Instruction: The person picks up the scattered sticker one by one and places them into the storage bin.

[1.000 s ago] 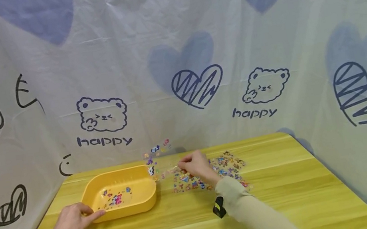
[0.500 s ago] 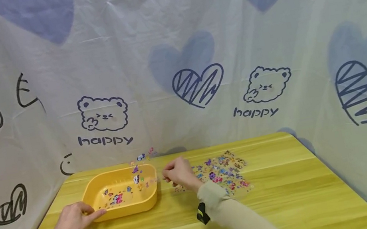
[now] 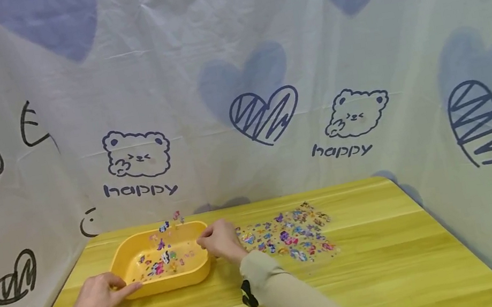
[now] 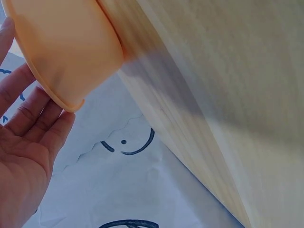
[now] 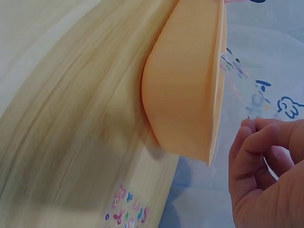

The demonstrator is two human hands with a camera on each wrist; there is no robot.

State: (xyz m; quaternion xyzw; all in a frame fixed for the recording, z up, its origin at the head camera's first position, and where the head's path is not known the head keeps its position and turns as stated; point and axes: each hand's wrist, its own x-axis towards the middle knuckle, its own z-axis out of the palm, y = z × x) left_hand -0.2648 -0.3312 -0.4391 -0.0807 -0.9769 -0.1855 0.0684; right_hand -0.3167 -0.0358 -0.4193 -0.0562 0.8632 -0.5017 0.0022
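Note:
A yellow plastic basin [image 3: 177, 282] stands on the left of the table. My left hand [image 3: 95, 303] holds its near left corner; in the left wrist view, the fingers [image 4: 45, 116] lie along the rim. My right hand [image 3: 222, 240] pinches the edge of a clear sticker sheet [image 3: 161, 244] printed with small colourful figures. That sheet hangs tilted over the basin, its see-through edges hard to make out. Through it, and beneath, colourful stickers [image 3: 158, 268] show on the basin floor. In the right wrist view, thumb and fingertips [image 5: 256, 126] meet beside the basin's rim.
More clear sheets with colourful stickers [image 3: 296, 234] lie spread on the yellow wood-grain table [image 3: 391, 259], right of the basin. A white curtain [image 3: 195, 86] with hearts and bear drawings stands behind the table and at both sides.
My right hand has moved left with the sticker sheet, from above the spread stickers to the basin's right side. The sheet is now lower and over the basin. My left hand stays put.

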